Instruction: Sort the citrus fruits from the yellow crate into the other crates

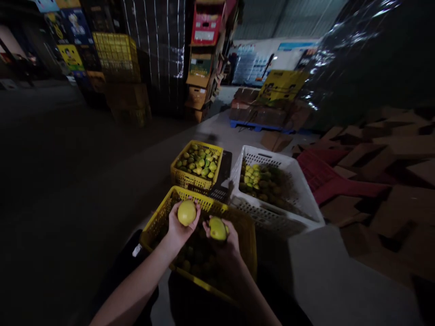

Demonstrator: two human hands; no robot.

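Observation:
My left hand (180,226) cups a round yellow lemon (186,213) above the near yellow crate (210,287). Beside it, my right hand (231,242) is closed around a greener lemon (217,228); a bit of yellow at that lemon's right edge may be a second fruit. Under both hands, the near crate holds more fruit (195,253) in deep shadow. Just beyond it, another yellow crate (176,176) is full of yellow and green lemons (200,160). To the right stands a white crate (288,217) with lemons (253,176) inside, partly shaded.
Flattened cardboard boxes (390,213) and a red plastic crate (326,179) pile up at the right. A blue pallet (258,127) with stacked goods stands behind the crates. Tall stacks of boxes (200,68) and a wrapped pallet (156,54) rise at the back.

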